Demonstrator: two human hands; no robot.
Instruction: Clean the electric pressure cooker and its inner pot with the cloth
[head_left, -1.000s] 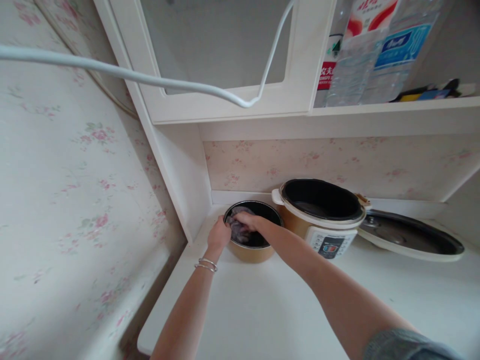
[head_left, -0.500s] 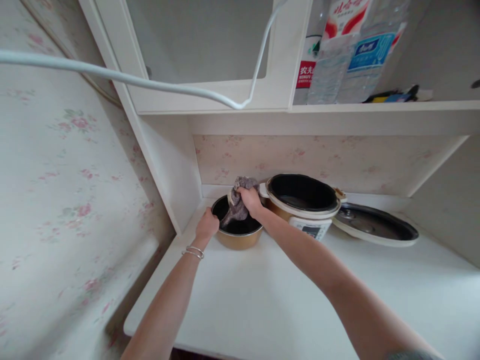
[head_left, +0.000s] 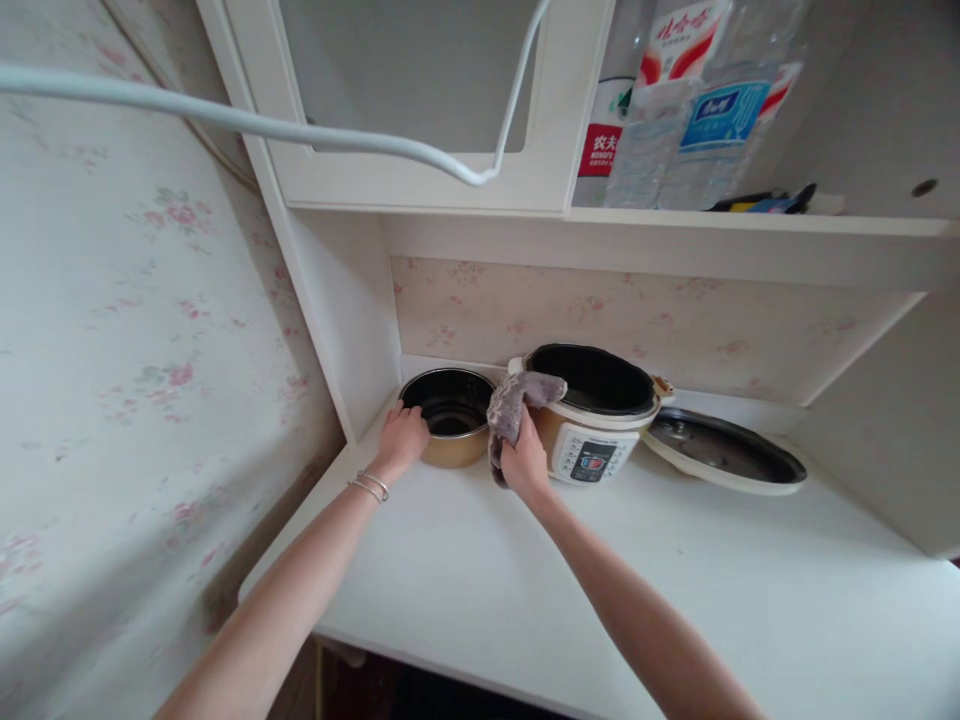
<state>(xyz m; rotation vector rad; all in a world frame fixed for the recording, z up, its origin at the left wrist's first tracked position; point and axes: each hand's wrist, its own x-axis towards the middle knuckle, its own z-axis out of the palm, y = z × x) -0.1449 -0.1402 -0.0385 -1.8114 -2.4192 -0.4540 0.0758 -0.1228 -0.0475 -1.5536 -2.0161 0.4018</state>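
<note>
My left hand (head_left: pixel 403 438) is at the near left side of a gold inner pot (head_left: pixel 456 455) with a black inside, its fingers closed over the rim. My right hand (head_left: pixel 526 458) grips a grey patterned cloth (head_left: pixel 510 408), bunched above the fist with one end flopping to the right. The cloth hangs between the inner pot and the electric cooker (head_left: pixel 555 440), in front of the cooker's left edge. That cooker stands without its lid, its dark inside showing and its control panel facing me.
To the cooker's right, the detached lid (head_left: pixel 739 462) lies with its inner side up on the white counter (head_left: pixel 480 580). Overhead, a shelf (head_left: pixel 750 220) holds several plastic bottles (head_left: pixel 675 120). A white cable (head_left: pixel 300 132) hangs across the front, and a papered wall (head_left: pixel 150 400) borders the left.
My right hand has lifted the cloth out of the inner pot and moved it right, beside the cooker. My left hand stays at the pot's rim. The camera view has shifted slightly.
</note>
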